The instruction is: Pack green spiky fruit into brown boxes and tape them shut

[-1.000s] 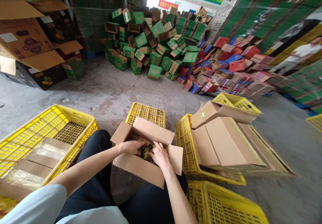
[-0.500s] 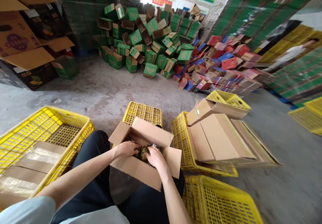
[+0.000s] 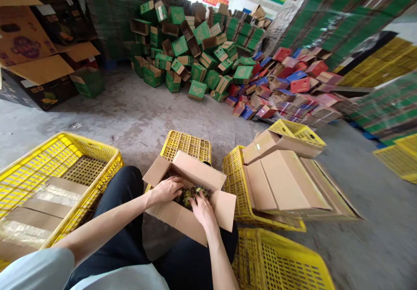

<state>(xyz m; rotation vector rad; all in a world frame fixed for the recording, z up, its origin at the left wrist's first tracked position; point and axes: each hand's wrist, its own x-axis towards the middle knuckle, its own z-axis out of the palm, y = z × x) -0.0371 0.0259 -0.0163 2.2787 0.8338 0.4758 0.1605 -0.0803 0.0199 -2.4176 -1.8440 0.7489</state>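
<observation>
- Since half a second earlier, the bare left hand had lifted slightly, baring more of the clumped dark and yellow-green produce; a person in pale clothing had also left the background at right.
- That produce lay inside the open, rectangular brown cardboard box, held in front of the seated person, its four flaps splayed outward.
- Bent fingers of the left hand lay close together over the left part of the produce; whether they gripped any, I could not tell.
- On the other side, the bare right hand had its fingers slightly spread, tips against the produce; a firm hold could not be made out.
- Light, flat fingertips seemed the better choice, since pinching might have bruised the pieces.
- Working from both ends toward the middle looked sensible, with wrists clear of the side flaps.
- Just beyond the box stood a yellow plastic lattice crate; to the right, flat brown cardboard sheets lay over another.
</observation>
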